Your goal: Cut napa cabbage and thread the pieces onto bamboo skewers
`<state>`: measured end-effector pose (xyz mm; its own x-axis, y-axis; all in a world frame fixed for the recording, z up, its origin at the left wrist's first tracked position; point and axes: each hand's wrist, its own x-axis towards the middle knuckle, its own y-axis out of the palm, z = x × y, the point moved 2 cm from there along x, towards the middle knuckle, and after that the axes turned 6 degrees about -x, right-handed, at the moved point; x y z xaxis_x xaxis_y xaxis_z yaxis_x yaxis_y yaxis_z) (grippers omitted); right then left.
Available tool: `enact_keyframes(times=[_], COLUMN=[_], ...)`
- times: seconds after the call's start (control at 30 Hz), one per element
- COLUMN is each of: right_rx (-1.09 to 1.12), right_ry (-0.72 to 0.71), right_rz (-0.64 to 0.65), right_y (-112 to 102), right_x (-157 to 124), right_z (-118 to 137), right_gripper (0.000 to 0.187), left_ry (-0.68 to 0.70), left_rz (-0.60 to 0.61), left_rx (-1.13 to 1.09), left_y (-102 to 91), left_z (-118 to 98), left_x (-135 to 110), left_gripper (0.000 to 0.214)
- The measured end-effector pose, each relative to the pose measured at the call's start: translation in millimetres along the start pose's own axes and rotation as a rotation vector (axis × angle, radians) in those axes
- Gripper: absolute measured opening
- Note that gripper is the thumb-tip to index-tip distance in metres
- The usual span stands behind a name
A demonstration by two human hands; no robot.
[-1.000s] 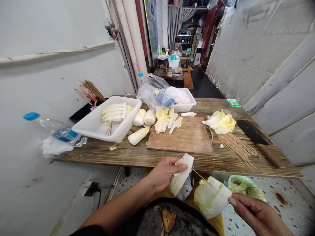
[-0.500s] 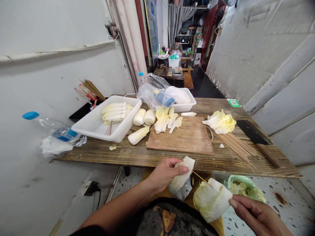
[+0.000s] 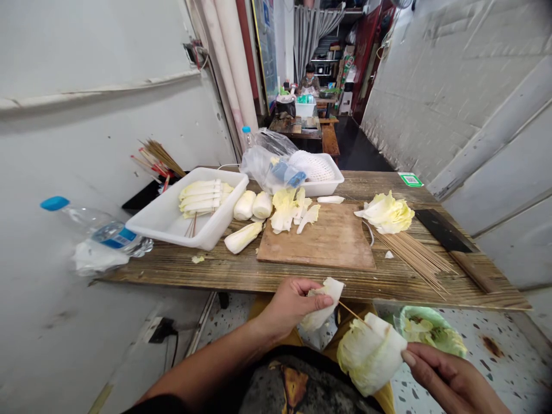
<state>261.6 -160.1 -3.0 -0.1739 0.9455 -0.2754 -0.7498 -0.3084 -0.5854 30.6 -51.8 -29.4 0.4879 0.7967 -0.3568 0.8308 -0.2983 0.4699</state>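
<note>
From my end of the feed I can make out no legible word, brand or number. The clearest sign is a square black-and-white code on a green-and-white card (image 3: pixel 411 180), well beyond my right hand (image 3: pixel 448 371) at the far corner of the worktop (image 3: pixel 207 269); any print around it is too small for me. Far out to the left of my left hand (image 3: pixel 297 307), a clear bottle (image 3: pixel 140 246) wears a blue label (image 3: pixel 114 236) whose lettering I can't resolve. Deep in the room, past both hands, a wall board (image 3: pixel 268 54) carries a blue patch (image 3: pixel 266 14) with a pale mark, too small to decipher.
</note>
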Motion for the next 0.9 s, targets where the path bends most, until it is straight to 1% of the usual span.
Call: enact_keyframes(times=[0.2, 0.33, 0.5, 0.7, 0.83, 0.9], right_rx=[0.094, 0.107, 0.120, 0.131, 0.148, 0.160], right_ry=[0.012, 0.025, 0.052, 0.080, 0.101, 0.100], right_rz=[0.014, 0.033, 0.055, 0.109, 0.115, 0.112], right_y=[0.2, 1.5, 2.6, 3.7, 5.9, 8.0], right_x=[-0.9, -0.4, 0.7, 0.0, 0.8, 2.5], right_z=[-1.7, -3.1, -4.8, -5.8, -4.9, -1.8], right_gripper=[0.020, 0.023, 0.025, 0.036, 0.036, 0.035], left_ry=[-0.011, -0.070, -0.126, -0.136, -0.157, -0.167], left_rz=[-0.005, 0.026, 0.034, 0.038, 0.040, 0.065], left_rx=[0.037, 0.009, -0.035, -0.046, -0.049, -0.040], left_y=[-1.5, -0.4, 1.1, 1.0, 3.3, 6.6], left_z=[2.4, 2.3, 3.0, 4.1, 5.2, 6.6], left_x=[0.5, 0.5, -0.5, 0.1, -0.7, -1.8], left_gripper=[0.031, 0.033, 0.035, 0.035, 0.036, 0.036])
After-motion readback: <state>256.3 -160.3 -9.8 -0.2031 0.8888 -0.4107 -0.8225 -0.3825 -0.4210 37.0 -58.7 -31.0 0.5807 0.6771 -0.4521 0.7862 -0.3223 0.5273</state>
